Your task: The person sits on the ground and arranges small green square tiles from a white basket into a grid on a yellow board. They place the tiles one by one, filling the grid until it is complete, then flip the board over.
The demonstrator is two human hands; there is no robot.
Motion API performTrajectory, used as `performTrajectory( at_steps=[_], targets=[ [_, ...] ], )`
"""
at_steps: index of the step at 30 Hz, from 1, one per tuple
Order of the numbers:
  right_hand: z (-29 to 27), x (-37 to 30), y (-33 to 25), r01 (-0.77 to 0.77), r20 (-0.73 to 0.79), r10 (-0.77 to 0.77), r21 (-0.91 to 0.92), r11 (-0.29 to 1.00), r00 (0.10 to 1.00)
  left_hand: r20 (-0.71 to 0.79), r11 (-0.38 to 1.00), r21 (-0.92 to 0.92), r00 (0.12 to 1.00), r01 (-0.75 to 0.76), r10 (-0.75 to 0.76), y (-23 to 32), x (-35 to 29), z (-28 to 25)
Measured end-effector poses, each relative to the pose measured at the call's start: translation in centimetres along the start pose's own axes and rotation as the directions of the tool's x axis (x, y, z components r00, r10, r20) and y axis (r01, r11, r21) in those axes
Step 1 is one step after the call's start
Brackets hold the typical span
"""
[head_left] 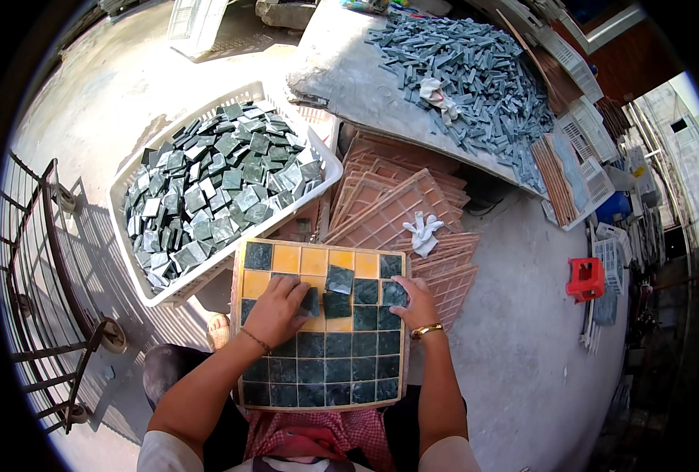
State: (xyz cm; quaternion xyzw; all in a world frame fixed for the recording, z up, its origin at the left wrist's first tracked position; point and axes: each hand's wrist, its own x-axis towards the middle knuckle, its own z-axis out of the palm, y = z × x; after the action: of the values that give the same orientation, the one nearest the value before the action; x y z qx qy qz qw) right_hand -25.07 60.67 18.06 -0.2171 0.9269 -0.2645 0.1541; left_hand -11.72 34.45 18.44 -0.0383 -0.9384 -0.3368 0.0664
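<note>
A gridded tray (pixel 286 256) with a yellow base rests on my lap, its near rows filled with square dark green stone tiles (pixel 338 344). Over the tray's left middle, my left hand (pixel 274 311) curls around a green tile (pixel 310 302), which leans partly out from under the fingers. At the right edge, the thumb and forefinger of my right hand (pixel 418 302) close on another tile (pixel 394 293) lying in a cell. Between the hands, a loose tile (pixel 339 279) sits crooked across the grid lines. Several far cells show bare yellow.
A white plastic crate (pixel 125 236) heaped with green tiles stands at the left. Stacked brown grid trays (pixel 397 206) lie ahead, with a white glove (pixel 423 234) on them. Grey stone strips (pixel 475 71) cover a slab (pixel 342 75). A red stool (pixel 585 279) and metal-barred cart (pixel 47 299) flank me.
</note>
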Motion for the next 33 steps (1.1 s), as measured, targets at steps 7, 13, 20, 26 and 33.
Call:
performTrajectory(
  at_steps=[7, 13, 20, 26, 33],
  targets=[
    [0.0, 0.0, 0.6, -0.03, 0.031, 0.028, 0.056, 0.998, 0.999, -0.029, 0.999, -0.032, 0.999, 0.015, -0.016, -0.3, 0.4, -0.5],
    [0.4, -0.2, 0.7, 0.125, -0.045, -0.127, -0.052, 0.991, 0.991, -0.038, 0.999, -0.039, 0.999, 0.026, -0.028, -0.4, 0.2, -0.8],
    [0.2, 0.6, 2.9, 0.25, -0.263, -0.246, -0.019, 0.968, 0.933, -0.034, 0.999, -0.03, 0.999, 0.032, -0.033, -0.4, 0.3, -1.1],
    [0.2, 0.6, 1.8, -0.119, -0.167, 0.185, 0.34, 0.933, 0.969, -0.017, 0.999, -0.025, 0.999, 0.041, -0.042, -0.5, 0.1, -1.2],
    [-0.5, 0.0, 1.2, 0.204, -0.148, -0.181, 0.157, 0.966, 0.972, -0.007, 0.998, -0.042, 0.998, 0.057, -0.057, -0.9, 0.0, -0.8]
  ],
)
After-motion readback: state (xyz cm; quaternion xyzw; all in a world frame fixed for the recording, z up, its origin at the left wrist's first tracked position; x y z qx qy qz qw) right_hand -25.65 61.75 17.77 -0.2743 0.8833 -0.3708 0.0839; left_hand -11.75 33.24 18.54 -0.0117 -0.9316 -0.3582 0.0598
